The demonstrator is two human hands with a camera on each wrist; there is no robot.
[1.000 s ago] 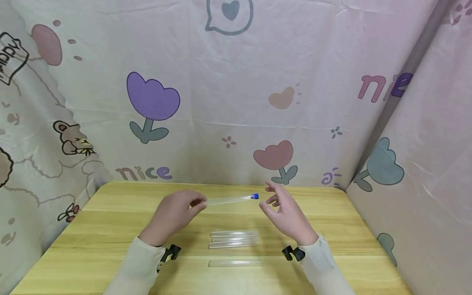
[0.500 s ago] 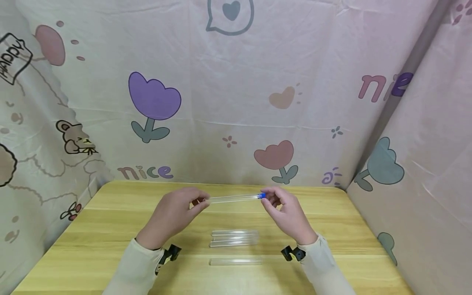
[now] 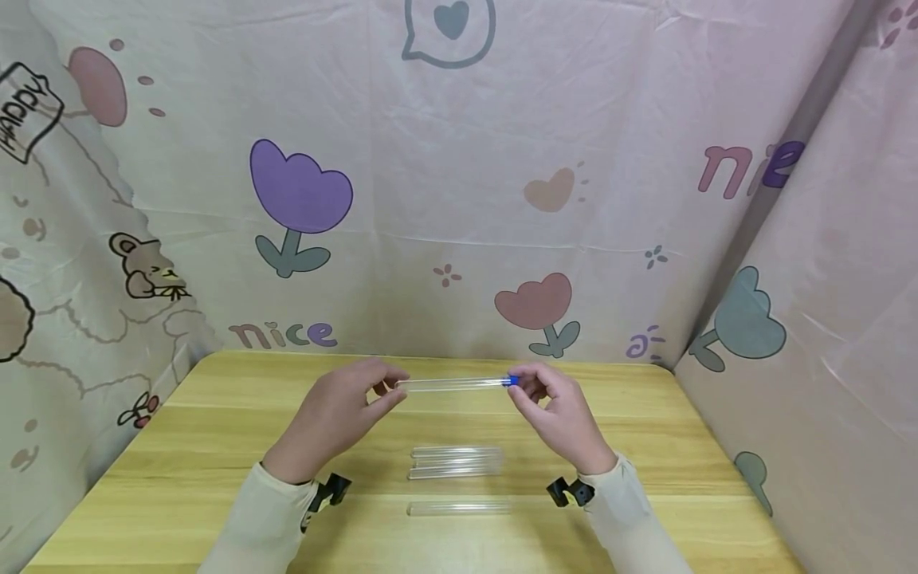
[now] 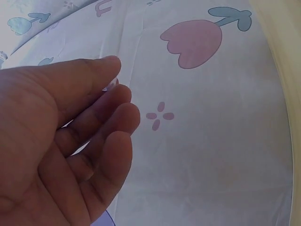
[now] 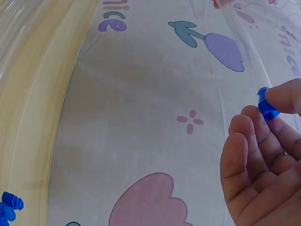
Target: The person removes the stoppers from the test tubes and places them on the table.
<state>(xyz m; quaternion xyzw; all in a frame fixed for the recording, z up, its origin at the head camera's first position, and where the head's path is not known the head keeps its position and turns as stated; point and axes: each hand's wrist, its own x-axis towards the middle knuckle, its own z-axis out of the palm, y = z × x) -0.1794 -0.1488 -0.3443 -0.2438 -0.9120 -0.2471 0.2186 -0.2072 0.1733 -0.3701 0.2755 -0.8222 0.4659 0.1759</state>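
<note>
A clear test tube lies nearly level in the air over the table, spanning both hands. My left hand pinches its left end between thumb and fingertips; in the left wrist view only a sliver of the tube's end shows there. At the tube's right end sits a blue stopper. Thumb and fingers of my right hand grip this stopper, with the tube running away from it in the right wrist view. Several more clear tubes lie side by side below, and a single tube lies nearer me.
Loose blue stoppers rest on the wooden table, seen at the lower left of the right wrist view. A patterned cloth hangs behind the table and along both sides.
My right hand has come from just right of the stopper to gripping it. The held tube has shifted slightly right and become more level. The tubes on the table stay put.
</note>
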